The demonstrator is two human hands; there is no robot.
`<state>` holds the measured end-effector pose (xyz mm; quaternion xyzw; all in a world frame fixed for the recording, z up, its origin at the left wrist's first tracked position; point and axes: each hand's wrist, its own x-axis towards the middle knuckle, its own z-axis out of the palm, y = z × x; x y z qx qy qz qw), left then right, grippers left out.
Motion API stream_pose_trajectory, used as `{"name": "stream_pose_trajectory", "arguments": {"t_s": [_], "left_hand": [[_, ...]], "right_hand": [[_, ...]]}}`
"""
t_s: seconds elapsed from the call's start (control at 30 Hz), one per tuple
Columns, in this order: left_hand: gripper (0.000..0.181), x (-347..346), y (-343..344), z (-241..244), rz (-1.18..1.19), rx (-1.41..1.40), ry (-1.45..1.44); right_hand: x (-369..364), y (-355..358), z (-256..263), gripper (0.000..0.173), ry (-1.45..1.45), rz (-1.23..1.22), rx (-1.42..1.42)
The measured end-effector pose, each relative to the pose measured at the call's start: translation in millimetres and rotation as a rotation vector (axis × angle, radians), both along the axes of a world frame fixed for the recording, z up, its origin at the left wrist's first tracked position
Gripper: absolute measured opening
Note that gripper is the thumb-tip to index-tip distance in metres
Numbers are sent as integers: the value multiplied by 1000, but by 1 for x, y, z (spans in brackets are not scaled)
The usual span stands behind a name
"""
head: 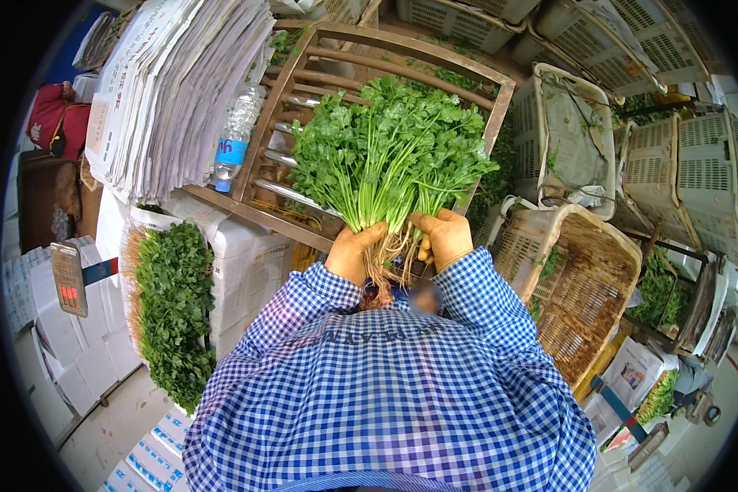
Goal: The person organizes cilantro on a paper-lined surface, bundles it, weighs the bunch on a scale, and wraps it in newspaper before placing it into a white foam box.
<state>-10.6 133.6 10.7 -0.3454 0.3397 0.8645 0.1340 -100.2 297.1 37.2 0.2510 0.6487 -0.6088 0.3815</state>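
A broad bunch of green herbs (375, 147), coriander or thin-stemmed celery, lies fanned over a brown metal rack (307, 46). Its leaves point away from me, and its pale roots hang towards my body. My left hand (352, 251), in an orange-yellow glove, grips the stem bases at the left of the bunch. At the right, my gloved right hand (448, 237) pinches a smaller cluster of stems. The fingers partly hide the stem ends. Under the leaves, the rack's metal bars (298, 197) show.
Newspapers (178, 92) are stacked at the left beside a plastic water bottle (234, 135). A white foam box (246, 258) holds packed herbs (175, 313). To the right stand a dirty plastic crate (581, 295) and a lined crate (578, 141). More crates (707, 178) line the far right.
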Motion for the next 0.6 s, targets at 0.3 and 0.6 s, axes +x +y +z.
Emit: {"name": "stream_pose_trajectory", "arguments": {"t_s": [0.3, 0.6], "left_hand": [[37, -2, 3, 6, 55, 108, 13], [28, -4, 1, 14, -141, -149, -32]], "right_hand": [[-7, -1, 18, 26, -23, -50, -45], [0, 2, 27, 39, 132, 38, 72]]}}
